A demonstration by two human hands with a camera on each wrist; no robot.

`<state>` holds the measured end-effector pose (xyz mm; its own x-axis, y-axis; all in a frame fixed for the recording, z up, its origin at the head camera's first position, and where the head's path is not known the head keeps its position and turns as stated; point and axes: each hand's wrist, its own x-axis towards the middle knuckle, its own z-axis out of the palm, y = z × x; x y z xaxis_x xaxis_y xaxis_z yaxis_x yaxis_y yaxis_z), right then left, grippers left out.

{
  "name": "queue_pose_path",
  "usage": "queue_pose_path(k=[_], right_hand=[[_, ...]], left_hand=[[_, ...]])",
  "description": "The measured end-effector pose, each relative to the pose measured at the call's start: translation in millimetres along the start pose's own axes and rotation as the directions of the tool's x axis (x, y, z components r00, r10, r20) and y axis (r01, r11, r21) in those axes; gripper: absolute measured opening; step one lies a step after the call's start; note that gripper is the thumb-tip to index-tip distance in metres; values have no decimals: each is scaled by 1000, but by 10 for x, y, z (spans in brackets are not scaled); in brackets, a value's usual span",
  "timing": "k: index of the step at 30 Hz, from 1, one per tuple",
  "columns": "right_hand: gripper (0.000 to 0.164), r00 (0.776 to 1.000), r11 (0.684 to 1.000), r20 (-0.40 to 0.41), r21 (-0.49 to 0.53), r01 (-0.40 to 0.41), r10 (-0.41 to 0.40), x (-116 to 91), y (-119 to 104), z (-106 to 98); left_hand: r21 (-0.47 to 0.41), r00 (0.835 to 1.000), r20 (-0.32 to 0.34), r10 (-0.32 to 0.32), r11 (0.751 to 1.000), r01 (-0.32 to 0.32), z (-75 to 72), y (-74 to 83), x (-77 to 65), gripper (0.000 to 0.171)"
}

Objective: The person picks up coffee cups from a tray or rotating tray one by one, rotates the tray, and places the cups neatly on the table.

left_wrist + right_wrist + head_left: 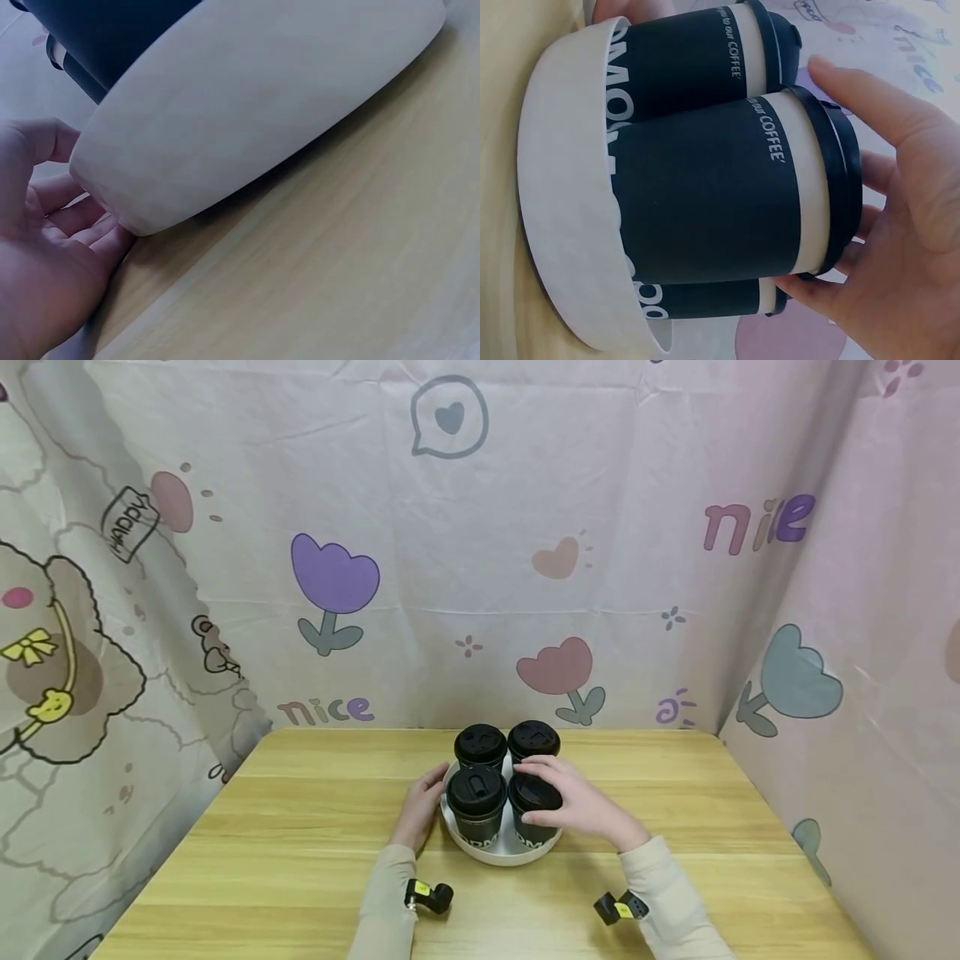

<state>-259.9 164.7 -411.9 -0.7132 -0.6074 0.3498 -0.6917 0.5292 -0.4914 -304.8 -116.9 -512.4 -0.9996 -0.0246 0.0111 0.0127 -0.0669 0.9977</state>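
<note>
Several black lidded paper coffee cups stand together in a round white tray (501, 860). My right hand (581, 802) reaches over the front right coffee cup (712, 202), its fingers curved round the lid (847, 180). In the right wrist view one fingertip lies against the cup just below the lid, and the thumb stretches past the lid's other side. My left hand (420, 810) holds the tray's left side; the left wrist view shows its fingers (97, 232) bent at the tray's lower edge. A front left cup (477, 806) stands beside the one under my right hand.
Two more cups stand at the back of the tray, a back left cup (480, 745) and a back right cup (533, 739). The tray is on a wooden table (300, 843), with a printed curtain (450, 568) behind it. Each sleeve carries a small wrist camera (431, 896).
</note>
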Motion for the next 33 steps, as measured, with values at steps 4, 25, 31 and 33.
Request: queue_pose_path(k=[4, 25, 31, 33], right_hand=[[69, 1000, 1000, 15, 6, -10, 9, -7, -4, 14], [75, 1000, 1000, -18, 21, -12, 12, -71, -63, -145], [76, 996, 1000, -92, -6, 2, -2, -118, -29, -326], [75, 994, 1000, -113, -1, -9, 9, -148, -4, -391]], left_hand=[[-4, 1000, 12, -4, 1000, 4, 13, -21, 13, 51], [26, 1000, 0, -21, 999, 21, -19, -21, 5, 51], [22, 1000, 11, -22, 1000, 22, -1, 159, -90, 51], [25, 1000, 15, -25, 999, 24, 8, 227, -140, 51]])
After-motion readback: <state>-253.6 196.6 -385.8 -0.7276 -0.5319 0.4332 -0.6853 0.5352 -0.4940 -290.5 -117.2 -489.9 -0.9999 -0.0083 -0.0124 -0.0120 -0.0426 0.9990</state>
